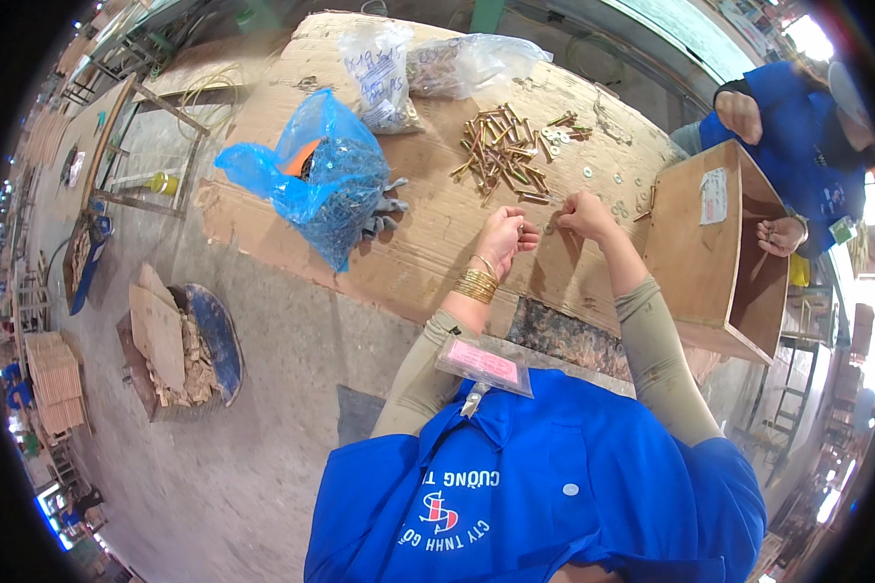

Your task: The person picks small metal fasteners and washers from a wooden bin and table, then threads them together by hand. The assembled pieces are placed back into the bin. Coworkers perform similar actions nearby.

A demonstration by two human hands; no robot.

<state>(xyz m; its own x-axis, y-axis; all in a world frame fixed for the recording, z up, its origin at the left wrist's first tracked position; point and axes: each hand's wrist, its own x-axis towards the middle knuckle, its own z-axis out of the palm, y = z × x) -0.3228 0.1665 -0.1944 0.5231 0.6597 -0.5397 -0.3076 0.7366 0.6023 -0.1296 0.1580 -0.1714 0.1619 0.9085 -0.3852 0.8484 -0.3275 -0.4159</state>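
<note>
My left hand (507,240), with gold bangles (475,285) at its wrist, is held over the table edge with its fingers curled inward; what lies in them is hidden. Just right of it, my right hand (583,216) pinches with its fingertips low at the board, and anything in the pinch is too small to name. Beyond both hands lies a loose heap of brassy bolts (501,154). Flat washers (617,179) are scattered to the right of the heap, some beside my right hand.
A cardboard-covered table (428,223) carries a blue plastic bag (331,185) of dark hardware, grey gloves (387,209) and clear bags (437,70) of parts. At right stands a wooden box (695,243), with a co-worker (797,136) behind it. A scrap bin (214,340) is on the floor.
</note>
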